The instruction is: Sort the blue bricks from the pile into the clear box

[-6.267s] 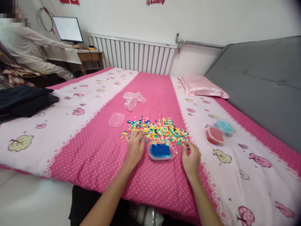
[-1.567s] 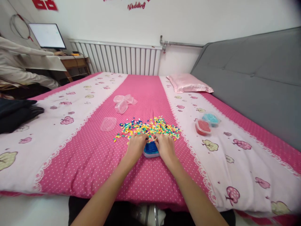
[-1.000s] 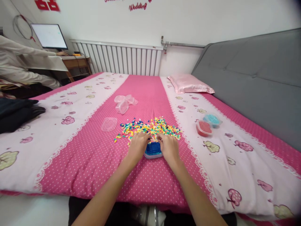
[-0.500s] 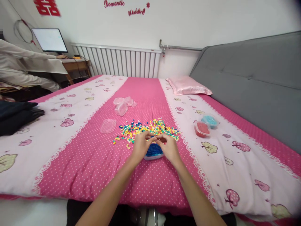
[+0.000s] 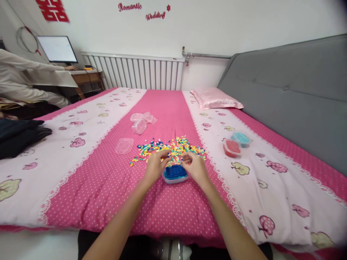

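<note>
My left hand [image 5: 156, 164] hovers by the left side of a clear plastic tub [image 5: 175, 181], thumb and forefinger curled toward each other. What lies between its fingertips is too small to name. Across from it, my right hand [image 5: 194, 166] is at the tub's upper right corner, fingers bent in a pinch; anything in it is hidden. Blue bricks [image 5: 175, 172] fill the tub in tight rows. Just beyond both hands spreads a pile of small mixed bricks [image 5: 182, 146] in yellow, white, green, blue and red, partly covered by the fingers.
A clear lid [image 5: 124, 146] and stacked empty containers [image 5: 141, 122] lie left of the pile. To the right sit a tub of red pieces [image 5: 232, 148] and one of light blue pieces [image 5: 241, 138]. A pillow [image 5: 215, 98] and dark folded cloth [image 5: 23, 137] rest on the bed. A person [image 5: 16, 77] sits at a desk.
My hands have moved apart from their meeting point over the tub, the left one going left. More of the blue bricks now shows between them.
</note>
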`<state>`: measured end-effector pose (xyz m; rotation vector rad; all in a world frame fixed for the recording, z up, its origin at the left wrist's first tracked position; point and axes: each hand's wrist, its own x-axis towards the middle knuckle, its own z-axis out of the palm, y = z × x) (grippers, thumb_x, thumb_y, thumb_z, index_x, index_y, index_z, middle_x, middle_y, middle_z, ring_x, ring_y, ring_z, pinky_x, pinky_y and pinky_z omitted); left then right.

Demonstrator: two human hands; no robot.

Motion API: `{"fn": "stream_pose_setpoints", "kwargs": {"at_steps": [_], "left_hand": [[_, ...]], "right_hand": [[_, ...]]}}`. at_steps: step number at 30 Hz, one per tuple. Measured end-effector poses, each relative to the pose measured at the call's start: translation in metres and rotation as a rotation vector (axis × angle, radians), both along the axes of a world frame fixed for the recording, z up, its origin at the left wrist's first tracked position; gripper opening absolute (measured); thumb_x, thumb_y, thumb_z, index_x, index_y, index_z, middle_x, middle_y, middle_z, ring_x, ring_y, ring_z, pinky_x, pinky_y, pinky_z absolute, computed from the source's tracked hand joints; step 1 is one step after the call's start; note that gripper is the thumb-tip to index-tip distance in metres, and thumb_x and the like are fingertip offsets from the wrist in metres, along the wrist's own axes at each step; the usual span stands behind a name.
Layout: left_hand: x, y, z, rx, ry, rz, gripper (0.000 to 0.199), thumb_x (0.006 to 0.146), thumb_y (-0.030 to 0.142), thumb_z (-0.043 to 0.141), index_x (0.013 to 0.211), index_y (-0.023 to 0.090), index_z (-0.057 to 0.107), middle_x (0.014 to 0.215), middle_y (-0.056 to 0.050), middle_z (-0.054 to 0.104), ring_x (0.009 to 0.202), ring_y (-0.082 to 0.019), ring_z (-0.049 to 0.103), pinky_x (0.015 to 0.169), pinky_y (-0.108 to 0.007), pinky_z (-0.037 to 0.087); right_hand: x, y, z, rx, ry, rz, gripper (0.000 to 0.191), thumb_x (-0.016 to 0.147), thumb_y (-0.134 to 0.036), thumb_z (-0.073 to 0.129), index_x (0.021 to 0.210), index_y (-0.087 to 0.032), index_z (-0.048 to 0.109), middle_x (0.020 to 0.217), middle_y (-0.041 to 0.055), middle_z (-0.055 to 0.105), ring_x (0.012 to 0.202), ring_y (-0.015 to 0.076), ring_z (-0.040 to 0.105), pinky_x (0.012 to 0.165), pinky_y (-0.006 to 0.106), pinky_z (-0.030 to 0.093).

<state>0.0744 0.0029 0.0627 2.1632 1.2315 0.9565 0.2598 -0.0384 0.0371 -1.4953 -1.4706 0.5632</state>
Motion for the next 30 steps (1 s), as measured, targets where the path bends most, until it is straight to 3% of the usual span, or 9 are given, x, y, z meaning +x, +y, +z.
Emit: {"fn": "stream_pose_setpoints", "kwargs": {"at_steps": [2, 5, 10, 17, 21, 25, 30], "left_hand": [[-0.003, -0.001, -0.003, 0.009, 0.040, 0.015, 0.027, 0.085, 0.018, 0.067, 0.112, 0.020, 0.067, 0.085, -0.001, 0.075, 0.077, -0.015, 0.070, 0.075, -0.026, 0.050], [-0.006, -0.002, -0.005, 0.034, 0.127, 0.007, 0.013, 0.086, 0.021, 0.068, 0.099, 0.018, 0.067, 0.081, -0.001, 0.074, 0.075, -0.016, 0.068, 0.070, -0.025, 0.047], [-0.005, -0.004, 0.002, 0.083, 0.285, -0.032, 0.005, 0.086, 0.023, 0.070, 0.088, 0.021, 0.074, 0.085, -0.004, 0.076, 0.085, -0.019, 0.068, 0.083, -0.030, 0.043], [-0.004, -0.011, 0.007, 0.084, 0.413, -0.075, 0.015, 0.086, 0.019, 0.067, 0.091, 0.027, 0.079, 0.097, -0.003, 0.077, 0.098, -0.022, 0.067, 0.087, -0.033, 0.040], [0.000, -0.015, 0.005, 0.066, 0.482, -0.001, 0.017, 0.087, 0.018, 0.066, 0.096, 0.024, 0.078, 0.096, -0.006, 0.078, 0.097, -0.026, 0.067, 0.088, -0.038, 0.038], [0.009, -0.019, 0.005, 0.082, 0.556, 0.060, 0.014, 0.087, 0.018, 0.064, 0.084, 0.021, 0.078, 0.089, -0.010, 0.076, 0.096, -0.030, 0.065, 0.087, -0.041, 0.036], [0.014, -0.024, 0.004, 0.121, 0.594, 0.101, 0.013, 0.089, 0.020, 0.063, 0.087, 0.020, 0.076, 0.101, -0.010, 0.072, 0.104, -0.029, 0.060, 0.090, -0.042, 0.033]], "right_hand": [[0.000, -0.003, 0.005, -0.025, -0.141, -0.009, 0.014, 0.078, -0.014, 0.065, 0.088, -0.020, 0.072, 0.080, 0.0026, 0.075, 0.074, 0.0179, 0.070, 0.076, 0.030, 0.052], [-0.002, -0.008, 0.011, -0.054, -0.322, 0.008, 0.016, 0.079, -0.010, 0.066, 0.086, -0.022, 0.074, 0.089, 0.0039, 0.075, 0.088, 0.0198, 0.068, 0.084, 0.031, 0.047], [-0.008, -0.014, 0.016, -0.098, -0.496, 0.020, 0.021, 0.086, -0.009, 0.060, 0.090, -0.022, 0.076, 0.099, 0.0064, 0.074, 0.097, 0.0195, 0.066, 0.085, 0.027, 0.042], [-0.012, -0.014, 0.014, -0.106, -0.548, 0.001, 0.028, 0.091, -0.007, 0.053, 0.096, -0.020, 0.076, 0.100, 0.0061, 0.073, 0.097, 0.0174, 0.065, 0.084, 0.024, 0.041], [-0.012, -0.014, 0.015, -0.104, -0.556, -0.018, 0.027, 0.092, -0.008, 0.053, 0.096, -0.019, 0.076, 0.102, 0.0072, 0.071, 0.094, 0.0184, 0.065, 0.081, 0.025, 0.041], [-0.012, -0.016, 0.017, -0.091, -0.547, -0.017, 0.025, 0.092, -0.007, 0.054, 0.095, -0.020, 0.075, 0.101, 0.0060, 0.071, 0.095, 0.0184, 0.066, 0.082, 0.024, 0.042], [-0.012, -0.020, 0.023, -0.064, -0.519, -0.020, 0.022, 0.091, -0.007, 0.056, 0.094, -0.019, 0.074, 0.100, 0.0057, 0.070, 0.095, 0.0185, 0.065, 0.084, 0.025, 0.044]]}}
